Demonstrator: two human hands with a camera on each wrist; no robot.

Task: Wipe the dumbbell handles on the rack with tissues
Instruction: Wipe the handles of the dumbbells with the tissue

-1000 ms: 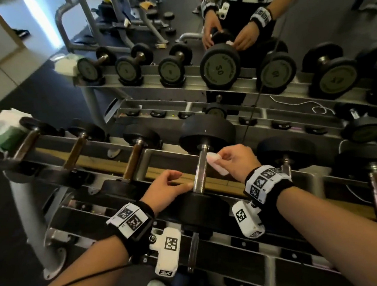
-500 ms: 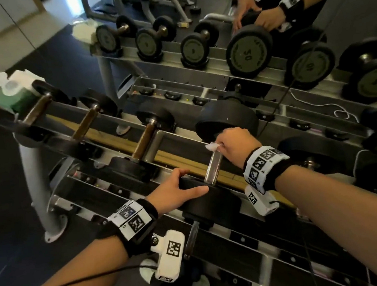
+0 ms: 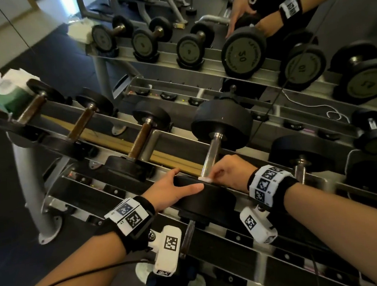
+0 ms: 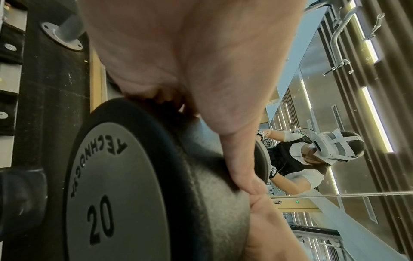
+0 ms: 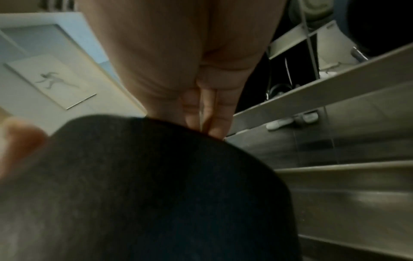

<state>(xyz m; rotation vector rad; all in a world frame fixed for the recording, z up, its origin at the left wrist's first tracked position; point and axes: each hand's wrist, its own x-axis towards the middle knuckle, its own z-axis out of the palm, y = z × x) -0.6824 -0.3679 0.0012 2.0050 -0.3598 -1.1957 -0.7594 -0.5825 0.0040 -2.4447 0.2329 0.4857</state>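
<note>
While the left hand (image 3: 173, 188) lies flat on the near head (image 3: 202, 197) of the 20 dumbbell, fingers straight along its top edge and thumb out toward the handle, nothing is gripped by it. Left wrist view confirms: thumb and palm pressed on the black rubber rim, grey end plate reads "20".

Right hand (image 3: 229, 173) sits just beside it, fingers curled, pinching a small white tissue (image 3: 205, 179) against the low end of the chrome handle (image 3: 212, 156), right where the handle meets the near head. Only a sliver of tissue shows under the fingers. Right wrist view is blurred: curled fingers behind the dark head, tissue not visible there.

Dumbbell lies across the top tier of the rack (image 3: 103, 137), far head (image 3: 223, 125) toward the mirror. To its left, three smaller dumbbells (image 3: 141, 143) with brownish handles sit on the same tier. To the right, more black dumbbells with chrome handles.

Far left end of the rack: green tissue box (image 3: 8, 94) with white tissue sticking up, well apart from both hands.

Behind the rack, a mirror (image 3: 265, 41) shows the reflected dumbbell row and the person's hands.
</note>
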